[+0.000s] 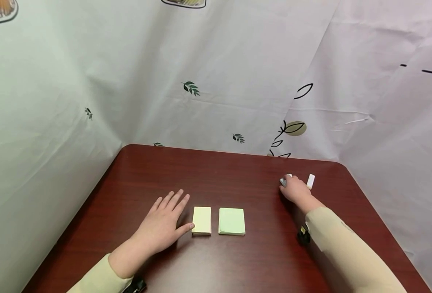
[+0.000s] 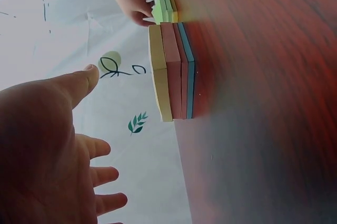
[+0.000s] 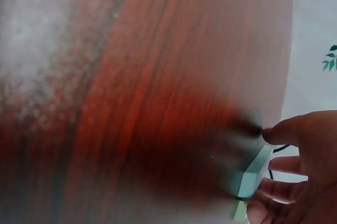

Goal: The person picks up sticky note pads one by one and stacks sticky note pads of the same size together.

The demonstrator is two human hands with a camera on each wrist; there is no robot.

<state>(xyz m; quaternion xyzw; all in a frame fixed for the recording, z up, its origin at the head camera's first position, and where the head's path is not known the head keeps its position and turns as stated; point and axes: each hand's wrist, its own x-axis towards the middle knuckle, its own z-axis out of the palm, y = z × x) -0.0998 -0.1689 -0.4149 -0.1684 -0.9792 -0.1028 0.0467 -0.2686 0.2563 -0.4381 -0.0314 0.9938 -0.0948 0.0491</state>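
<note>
My left hand (image 1: 160,228) is spread with straight fingers left of a stack of sticky note pads topped in pale yellow (image 1: 201,219). Its thumb overlaps the stack's edge in the head view, while the left wrist view shows pink and blue layers below. Right of it lies a second stack with a light green top (image 1: 232,221). At the far right my right hand (image 1: 296,190) reaches down and pinches a small pale blue pad (image 3: 253,174) between thumb and fingers, which partly hide it. A light green piece (image 3: 240,211) shows beside that pad.
A narrow white block (image 1: 310,180) lies just right of my right hand. The dark red-brown table (image 1: 201,175) has rounded far corners. White printed cloth (image 1: 230,73) hangs behind it and along both sides.
</note>
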